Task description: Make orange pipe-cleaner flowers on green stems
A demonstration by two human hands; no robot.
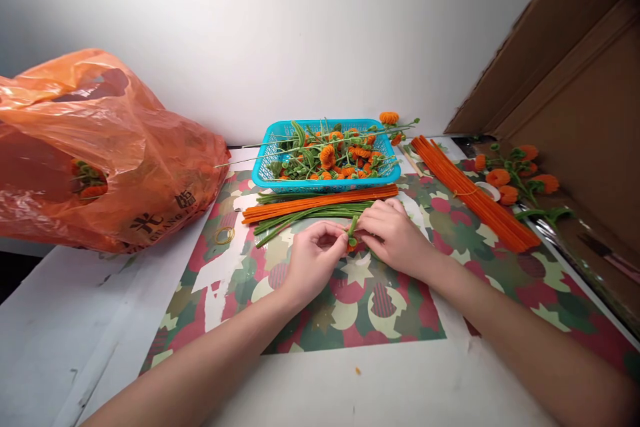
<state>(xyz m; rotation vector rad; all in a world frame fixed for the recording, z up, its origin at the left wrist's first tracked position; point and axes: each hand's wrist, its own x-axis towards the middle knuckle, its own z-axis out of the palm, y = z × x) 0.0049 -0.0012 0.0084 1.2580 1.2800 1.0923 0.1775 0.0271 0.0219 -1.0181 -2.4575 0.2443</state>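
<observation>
A small orange and green pipe-cleaner flower (353, 239) is held between my two hands, over the patterned sheet. My left hand (316, 255) pinches it from the left with thumb and fingertips. From the right, my right hand (393, 233) has its fingers closed at the flower's green part; the exact grip is partly hidden. Just beyond my fingers lie green pipe cleaners (300, 219) and a bundle of orange pipe cleaners (320, 202). A blue basket (325, 185) behind them holds several orange flowers with green stems.
An orange plastic bag (115, 167) stands at the left with flowers inside. To the right lie a thick orange pipe-cleaner bundle (475, 197), a white tape roll (489, 191) and finished-looking flowers (520, 173). Cardboard (565, 67) rises at the right. A yellowish ring (225, 235) rests on the patterned sheet (345, 320).
</observation>
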